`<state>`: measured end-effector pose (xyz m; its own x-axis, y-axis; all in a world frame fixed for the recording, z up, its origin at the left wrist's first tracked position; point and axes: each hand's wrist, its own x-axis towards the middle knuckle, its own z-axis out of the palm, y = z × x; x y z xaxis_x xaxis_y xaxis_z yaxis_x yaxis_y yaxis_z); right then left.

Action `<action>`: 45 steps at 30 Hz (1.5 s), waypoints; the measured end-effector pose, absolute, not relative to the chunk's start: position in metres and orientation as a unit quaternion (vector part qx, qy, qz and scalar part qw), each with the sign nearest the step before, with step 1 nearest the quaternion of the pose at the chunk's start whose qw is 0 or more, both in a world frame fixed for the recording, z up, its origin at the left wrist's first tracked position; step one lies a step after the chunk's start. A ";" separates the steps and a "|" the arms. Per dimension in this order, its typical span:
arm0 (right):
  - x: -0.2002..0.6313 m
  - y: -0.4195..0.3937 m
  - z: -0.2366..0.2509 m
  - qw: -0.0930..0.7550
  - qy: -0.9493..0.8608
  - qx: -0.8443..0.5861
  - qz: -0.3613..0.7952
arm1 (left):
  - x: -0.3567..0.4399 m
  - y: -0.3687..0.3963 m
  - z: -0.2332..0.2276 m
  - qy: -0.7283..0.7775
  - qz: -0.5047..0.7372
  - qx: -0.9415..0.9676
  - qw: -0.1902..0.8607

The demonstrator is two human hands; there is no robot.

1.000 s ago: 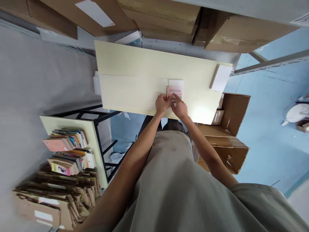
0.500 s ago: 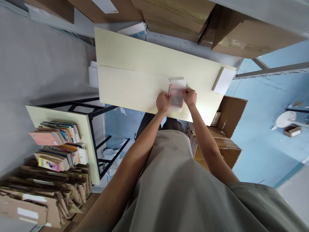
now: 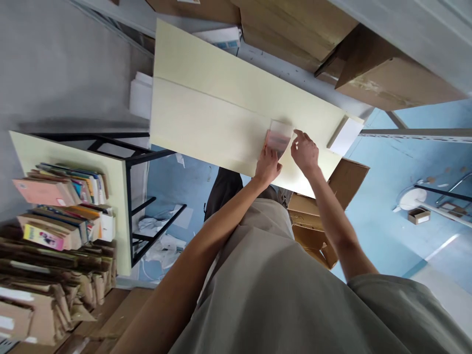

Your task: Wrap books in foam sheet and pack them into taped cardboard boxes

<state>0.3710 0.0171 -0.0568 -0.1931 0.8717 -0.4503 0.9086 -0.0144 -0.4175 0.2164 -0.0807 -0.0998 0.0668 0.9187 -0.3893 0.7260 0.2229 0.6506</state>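
On the pale yellow tabletop (image 3: 206, 115), a small pink booklet (image 3: 272, 140) lies under or inside a cloudy, see-through sheet (image 3: 282, 129). My left hand (image 3: 269, 167) grips its near left edge, with the thumb and fingers on the booklet. Just to the right, my right hand (image 3: 305, 151) is apart from it. Its index finger stretches toward the sheet's right edge, the other fingers are loosely bent, and nothing shows in them. The booklet's near end is partly hidden by my left hand.
A white box (image 3: 344, 135) sits at the table's right end. Cardboard boxes (image 3: 291, 32) line the back. To the left, stacked books (image 3: 55, 189) stand on a black-framed table, with folded cardboard (image 3: 33, 305) beside it. An open carton (image 3: 348, 182) is below right.
My right hand has come off the booklet and moved right. My left hand has shifted to the booklet's near edge, and the booklet is now tilted. The camera view has turned slightly.
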 end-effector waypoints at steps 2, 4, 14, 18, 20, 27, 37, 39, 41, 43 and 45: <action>0.372 0.026 -0.044 0.053 0.812 0.494 -0.307 | 0.212 -0.082 -0.100 0.663 0.115 0.628 0.390; 0.367 0.038 -0.042 0.093 0.883 0.346 -0.305 | 0.206 -0.085 -0.099 0.653 0.122 0.638 0.390; 0.357 0.120 -0.088 0.179 0.920 0.148 -0.316 | 0.181 -0.120 -0.086 0.693 0.256 0.480 0.474; 0.346 0.138 -0.085 0.205 0.884 0.214 -0.363 | 0.176 -0.127 -0.076 0.721 0.277 0.400 0.493; 0.336 0.147 -0.085 0.201 0.864 0.245 -0.392 | 0.173 -0.128 -0.073 0.727 0.279 0.375 0.503; 0.314 0.160 -0.100 0.173 0.792 0.367 -0.457 | 0.158 -0.120 -0.083 0.727 0.341 0.213 0.557; 0.289 0.095 -0.135 0.033 0.699 0.606 -0.380 | 0.116 -0.092 -0.095 0.745 0.090 0.207 0.628; 0.283 0.082 -0.137 -0.002 0.701 0.615 -0.362 | 0.101 -0.085 -0.088 0.744 -0.014 0.291 0.602; 0.279 0.072 -0.138 -0.026 0.705 0.616 -0.349 | 0.088 -0.076 -0.080 0.761 -0.067 0.337 0.550; 0.277 0.063 -0.137 -0.034 0.707 0.618 -0.342 | 0.078 -0.065 -0.075 0.790 -0.062 0.392 0.467; 0.276 0.056 -0.136 -0.037 0.706 0.619 -0.341 | 0.075 -0.052 -0.075 0.795 -0.024 0.454 0.402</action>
